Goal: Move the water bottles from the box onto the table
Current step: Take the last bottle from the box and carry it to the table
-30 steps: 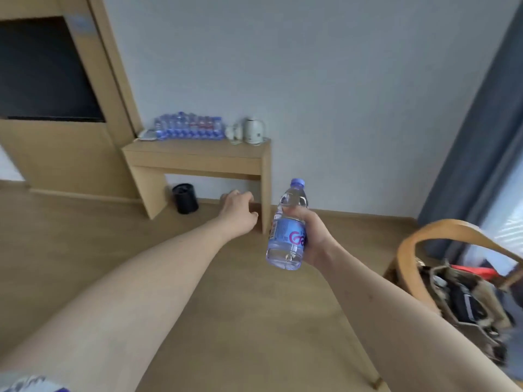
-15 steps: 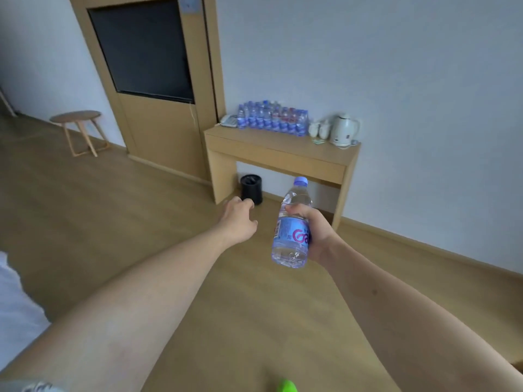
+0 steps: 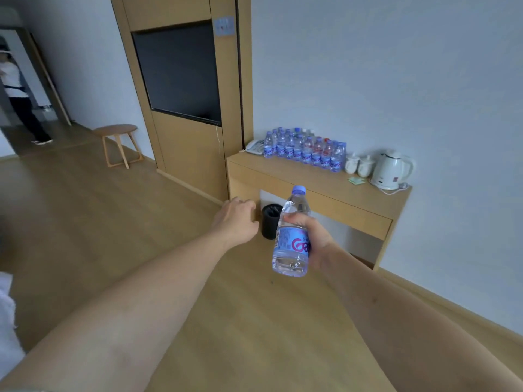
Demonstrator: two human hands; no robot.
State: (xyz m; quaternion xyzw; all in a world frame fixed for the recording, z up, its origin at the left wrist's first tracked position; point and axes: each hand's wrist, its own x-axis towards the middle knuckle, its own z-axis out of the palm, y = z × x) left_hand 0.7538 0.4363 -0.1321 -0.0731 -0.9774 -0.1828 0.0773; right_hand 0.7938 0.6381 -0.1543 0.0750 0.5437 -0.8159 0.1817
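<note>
My right hand (image 3: 312, 236) grips a clear water bottle (image 3: 291, 236) with a blue cap and blue label, held upright in the air in front of the table. My left hand (image 3: 236, 219) floats beside it to the left, fingers loosely curled and holding nothing. The wooden wall table (image 3: 317, 188) stands ahead against the wall. Several water bottles (image 3: 305, 149) stand in rows on its left part. The box is out of view.
On the table are a white phone (image 3: 255, 147), two white cups (image 3: 359, 165) and a white kettle (image 3: 389, 169). A black bin (image 3: 270, 220) sits under the table. A TV panel (image 3: 181, 72), a stool (image 3: 117, 142) and a person (image 3: 17, 91) are at the left.
The view has swung left and moved closer to the table, which now looks larger and sits further right. My right hand still holds the bottle; both hands keep their pose.
</note>
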